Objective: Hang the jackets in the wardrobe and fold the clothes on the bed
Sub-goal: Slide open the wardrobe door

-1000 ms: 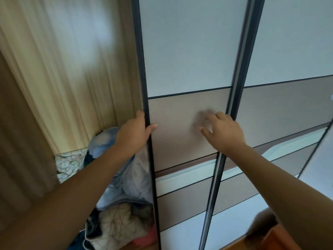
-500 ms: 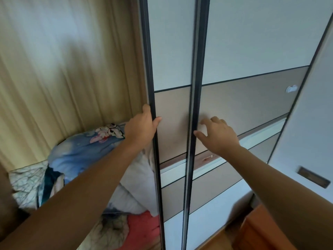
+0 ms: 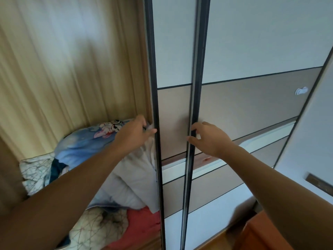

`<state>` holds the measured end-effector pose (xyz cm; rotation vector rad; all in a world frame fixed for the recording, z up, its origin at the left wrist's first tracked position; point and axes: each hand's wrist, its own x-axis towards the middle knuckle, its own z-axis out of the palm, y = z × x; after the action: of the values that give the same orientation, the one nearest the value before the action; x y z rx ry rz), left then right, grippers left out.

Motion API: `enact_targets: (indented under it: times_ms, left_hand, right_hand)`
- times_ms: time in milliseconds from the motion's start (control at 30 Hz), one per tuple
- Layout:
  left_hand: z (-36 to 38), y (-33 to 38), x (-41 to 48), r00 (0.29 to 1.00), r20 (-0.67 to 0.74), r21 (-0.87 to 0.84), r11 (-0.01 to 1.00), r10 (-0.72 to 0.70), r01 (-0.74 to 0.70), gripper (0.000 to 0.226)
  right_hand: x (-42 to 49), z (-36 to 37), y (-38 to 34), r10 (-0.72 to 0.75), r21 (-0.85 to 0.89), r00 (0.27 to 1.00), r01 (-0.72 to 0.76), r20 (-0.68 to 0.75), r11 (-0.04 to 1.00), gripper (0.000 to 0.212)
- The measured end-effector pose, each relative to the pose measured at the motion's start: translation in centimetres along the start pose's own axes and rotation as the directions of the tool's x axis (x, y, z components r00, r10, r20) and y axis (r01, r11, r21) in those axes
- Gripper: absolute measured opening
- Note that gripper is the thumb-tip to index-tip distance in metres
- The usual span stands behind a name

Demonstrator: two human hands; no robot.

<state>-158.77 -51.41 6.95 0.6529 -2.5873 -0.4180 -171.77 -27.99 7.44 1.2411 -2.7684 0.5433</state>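
Gripping the sliding wardrobe doors (image 3: 252, 105): left hand (image 3: 134, 134) curls round one door edge (image 3: 155, 87), right hand (image 3: 210, 139) pinches the neighbouring frame strip (image 3: 197, 69).

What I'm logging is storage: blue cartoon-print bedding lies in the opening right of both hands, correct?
Not quite: the head view shows the blue cartoon-print bedding lies in the opening left of both hands; the left hand and right hand are at the dark-framed sliding wardrobe doors.
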Motion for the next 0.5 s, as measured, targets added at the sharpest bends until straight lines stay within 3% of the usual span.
enact_targets:
  times_ms: [100,133,200,233,300,333,400,433,500]
  left_hand:
    - [-1.2,-5.0,-2.3,0.986,0.142,0.119,0.990,-0.090,0.073,0.038]
    - [-1.7,-7.3,-3.0,0.966,0.216,0.147,0.983,-0.141,0.111,0.047]
    - [-2.5,-11.3,-4.7,0.944,0.286,0.191,0.975,-0.163,0.111,0.085]
    - [-3.5,-12.3,-5.9,0.927,0.317,0.202,0.969,-0.200,0.140,0.088]
    - [-6.4,-13.0,-9.0,0.879,0.328,0.216,0.933,-0.346,0.286,0.038]
    - [-7.1,-13.8,-9.9,0.876,0.333,0.210,0.933,-0.348,0.291,0.020]
    - [-8.7,-16.1,-11.9,0.871,0.308,0.276,0.912,-0.383,0.304,0.016]
    - [-9.4,-17.3,-12.9,0.866,0.299,0.280,0.904,-0.401,0.322,0.022]
    - [-10.6,-19.4,-14.4,0.892,0.248,0.272,0.911,-0.377,0.310,0.067]
  right_hand:
    - [0.4,1.0,-2.7,-0.098,0.036,0.989,0.094,0.108,0.995,0.039]
    - [0.6,1.6,-3.8,-0.128,0.041,0.983,0.124,0.134,0.991,0.043]
    - [1.1,2.8,-6.6,-0.181,0.042,0.967,0.176,0.180,0.983,0.044]
    - [1.4,3.6,-8.0,-0.200,0.041,0.960,0.196,0.196,0.980,0.044]
    - [1.7,5.0,-10.9,-0.229,0.049,0.949,0.224,0.219,0.973,0.048]
    - [1.8,5.8,-12.3,-0.249,0.048,0.941,0.245,0.229,0.968,0.052]
    - [1.7,7.3,-15.0,-0.291,0.038,0.923,0.291,0.251,0.956,0.060]
    - [1.6,7.9,-16.3,-0.307,0.032,0.917,0.309,0.256,0.951,0.061]
    - [1.2,8.6,-18.8,-0.324,0.029,0.913,0.328,0.249,0.944,0.059]
